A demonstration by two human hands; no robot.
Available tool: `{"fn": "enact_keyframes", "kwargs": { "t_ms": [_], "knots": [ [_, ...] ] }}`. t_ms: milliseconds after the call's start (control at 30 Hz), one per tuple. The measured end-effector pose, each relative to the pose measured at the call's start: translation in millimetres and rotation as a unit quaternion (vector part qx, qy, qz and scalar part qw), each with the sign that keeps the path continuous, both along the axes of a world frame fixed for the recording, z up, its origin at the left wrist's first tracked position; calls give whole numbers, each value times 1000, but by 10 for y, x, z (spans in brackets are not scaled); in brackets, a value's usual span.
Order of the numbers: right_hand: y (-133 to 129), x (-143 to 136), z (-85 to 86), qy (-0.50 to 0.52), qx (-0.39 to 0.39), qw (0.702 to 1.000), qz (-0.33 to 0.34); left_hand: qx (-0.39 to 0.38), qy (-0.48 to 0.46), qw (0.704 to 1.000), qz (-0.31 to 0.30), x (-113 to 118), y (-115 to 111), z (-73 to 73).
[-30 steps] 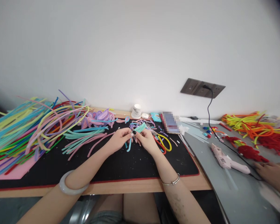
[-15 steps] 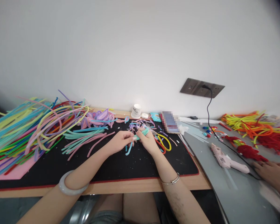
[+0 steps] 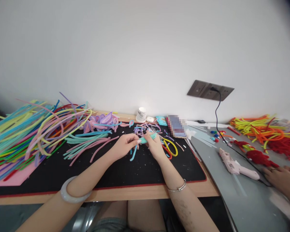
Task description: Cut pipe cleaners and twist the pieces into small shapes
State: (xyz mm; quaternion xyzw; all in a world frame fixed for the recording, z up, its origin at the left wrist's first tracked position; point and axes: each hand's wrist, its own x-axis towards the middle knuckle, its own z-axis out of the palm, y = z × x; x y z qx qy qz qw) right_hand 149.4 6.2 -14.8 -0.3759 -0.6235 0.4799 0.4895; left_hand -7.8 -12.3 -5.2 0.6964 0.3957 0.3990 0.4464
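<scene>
Between my two hands is a bent mint-green pipe cleaner [image 3: 146, 139], held above the black mat [image 3: 125, 175]. My left hand [image 3: 127, 145] pinches its left end between thumb and fingers. My right hand [image 3: 154, 145] is closed around the other part, thumb on top. A blue pipe cleaner [image 3: 133, 155] hangs or lies just below the left fingertips; whether it is joined to the green one I cannot tell. Behind my hands lie short purple and pink pipe cleaner pieces [image 3: 139, 129]. Mint and pink pipe cleaners [image 3: 87, 145] lie to the left of my left hand.
A big pile of coloured pipe cleaners [image 3: 21, 135] covers the left side. At the back stand a white cup [image 3: 141, 113] and a phone [image 3: 176, 126]. Yellow-handled scissors [image 3: 173, 147] lie right of my hands. Farther right are a glue gun [image 3: 236, 167], its cord, and another person's hand [image 3: 280, 177].
The mint-green pipe cleaner has turned and now lies more level between my hands. My right thumb and fingers have shifted slightly on it. The surrounding things stay put.
</scene>
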Motion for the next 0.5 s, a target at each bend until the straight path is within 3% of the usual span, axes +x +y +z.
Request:
{"fn": "enact_keyframes", "kwargs": {
  "t_ms": [233, 500],
  "knots": [
    [17, 22, 3, 84, -64, 994, 13, -28, -14, 999, -12, -36, -2, 24],
    [25, 63, 27, 46, -93, 993, 62, -54, -11, 996, -76, -78, -10, 89]
  ]
}}
